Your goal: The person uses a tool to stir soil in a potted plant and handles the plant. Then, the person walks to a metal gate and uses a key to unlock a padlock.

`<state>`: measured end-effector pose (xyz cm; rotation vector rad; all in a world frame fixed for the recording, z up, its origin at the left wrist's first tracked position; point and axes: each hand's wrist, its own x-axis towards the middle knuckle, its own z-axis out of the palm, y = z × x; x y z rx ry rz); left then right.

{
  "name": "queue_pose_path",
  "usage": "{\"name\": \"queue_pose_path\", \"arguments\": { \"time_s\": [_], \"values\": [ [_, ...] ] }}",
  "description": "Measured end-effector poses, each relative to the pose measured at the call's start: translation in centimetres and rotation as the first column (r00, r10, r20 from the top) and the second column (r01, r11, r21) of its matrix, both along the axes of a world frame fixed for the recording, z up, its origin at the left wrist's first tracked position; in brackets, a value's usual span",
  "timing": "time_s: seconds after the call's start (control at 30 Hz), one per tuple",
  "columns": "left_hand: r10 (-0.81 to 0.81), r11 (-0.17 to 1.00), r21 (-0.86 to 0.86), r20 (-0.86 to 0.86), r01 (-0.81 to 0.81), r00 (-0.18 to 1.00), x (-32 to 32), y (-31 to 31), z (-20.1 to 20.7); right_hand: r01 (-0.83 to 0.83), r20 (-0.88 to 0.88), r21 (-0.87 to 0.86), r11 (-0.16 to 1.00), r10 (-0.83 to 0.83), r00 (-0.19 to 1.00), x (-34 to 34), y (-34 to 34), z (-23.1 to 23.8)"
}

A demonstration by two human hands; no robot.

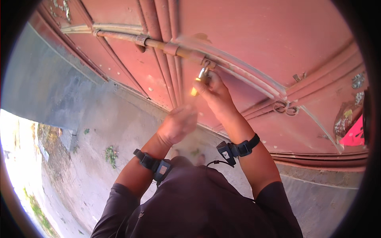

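My right hand (216, 93) is closed round a brass padlock (197, 84) with a shiny metal shackle. The shackle's top meets the end of a sliding bolt (180, 52) on a red metal gate (238, 35); whether it passes through the hole there I cannot tell. Just below and to the left of the padlock is my left hand (179, 123), apart from it. That hand is smeared by motion and its fingers look curled, so what they hold, if anything, does not show.
Ring-shaped metal fittings (285, 108) stick out from the gate at the right. A bright pink item (353, 133) is by the far right rim. Below the gate runs a grey concrete floor (119, 131) with a small green weed (111, 156). Both my wrists carry black strapped devices (158, 166).
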<state>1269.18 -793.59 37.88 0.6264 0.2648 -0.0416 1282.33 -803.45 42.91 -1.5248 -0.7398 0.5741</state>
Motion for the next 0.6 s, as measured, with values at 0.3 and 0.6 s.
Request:
{"name": "queue_pose_path", "arguments": {
  "time_s": [0.3, 0.6],
  "values": [
    [-0.091, 0.986, -0.122, 0.170, 0.112, 0.981, -0.5, 0.9, -0.3, 0.113, -0.367, 0.007, 0.994, -0.102, 0.925, -0.2, 1.0, 0.7],
    [-0.106, 0.986, -0.109, 0.205, 0.130, 0.973, -0.9, 1.4, 1.1, 0.130, -0.516, 0.064, 0.989, -0.079, 0.853, -0.8, 1.4, 1.2]
  ]
}}
